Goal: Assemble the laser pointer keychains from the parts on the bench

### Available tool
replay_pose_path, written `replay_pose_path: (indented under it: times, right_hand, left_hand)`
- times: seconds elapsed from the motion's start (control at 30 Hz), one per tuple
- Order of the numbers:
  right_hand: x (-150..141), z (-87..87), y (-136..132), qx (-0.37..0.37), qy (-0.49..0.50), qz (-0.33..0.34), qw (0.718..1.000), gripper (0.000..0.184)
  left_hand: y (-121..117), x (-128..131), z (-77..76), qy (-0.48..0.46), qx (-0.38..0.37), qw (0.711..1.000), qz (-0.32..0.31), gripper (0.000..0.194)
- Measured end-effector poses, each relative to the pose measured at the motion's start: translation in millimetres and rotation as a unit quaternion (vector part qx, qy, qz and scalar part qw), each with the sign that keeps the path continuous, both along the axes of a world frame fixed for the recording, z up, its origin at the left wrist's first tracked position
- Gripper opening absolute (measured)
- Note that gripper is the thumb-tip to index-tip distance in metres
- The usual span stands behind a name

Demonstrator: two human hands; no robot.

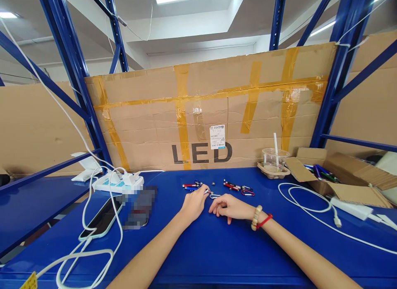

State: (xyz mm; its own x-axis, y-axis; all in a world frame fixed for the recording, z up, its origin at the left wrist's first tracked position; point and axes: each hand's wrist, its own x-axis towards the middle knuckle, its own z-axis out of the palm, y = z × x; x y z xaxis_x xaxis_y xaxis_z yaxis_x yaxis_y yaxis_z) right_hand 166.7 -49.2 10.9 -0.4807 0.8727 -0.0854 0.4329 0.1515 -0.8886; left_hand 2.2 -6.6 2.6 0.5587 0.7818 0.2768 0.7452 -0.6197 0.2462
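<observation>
My left hand (194, 203) is closed, its fingertips pinching a small silver metal piece (206, 191); most of that piece is hidden. A pale carabiner-like clip (214, 196) lies just by those fingertips. Beyond the hand are a red pen-shaped keychain light (188, 185) and a blue one (190, 189), partly covered by my fingers. My right hand (231, 206) rests on the blue tabletop with loosely bent, parted fingers and nothing visible in them. Past it lie red keychain lights (232, 186) with a red carabiner (247, 193). A tiny round part (213, 183) sits between both groups.
To the left are a phone (104, 218), a blurred dark flat object (141, 208), a white power strip (118, 182) and looping cables. A plastic cup (275, 158) with a straw, an open cardboard box (350, 191) and a white charger (352, 208) stand right. Cardboard (149, 136) walls the back.
</observation>
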Motion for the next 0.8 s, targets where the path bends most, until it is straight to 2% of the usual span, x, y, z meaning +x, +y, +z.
replay_pose_path:
  times: [0.8]
  right_hand:
    - [1.2,-4.3,3.9,-0.005,-0.017,0.006,1.000,0.033]
  left_hand:
    - [-2.2,-0.3,2.2,-0.012,-0.007,1.000,-0.006,0.029]
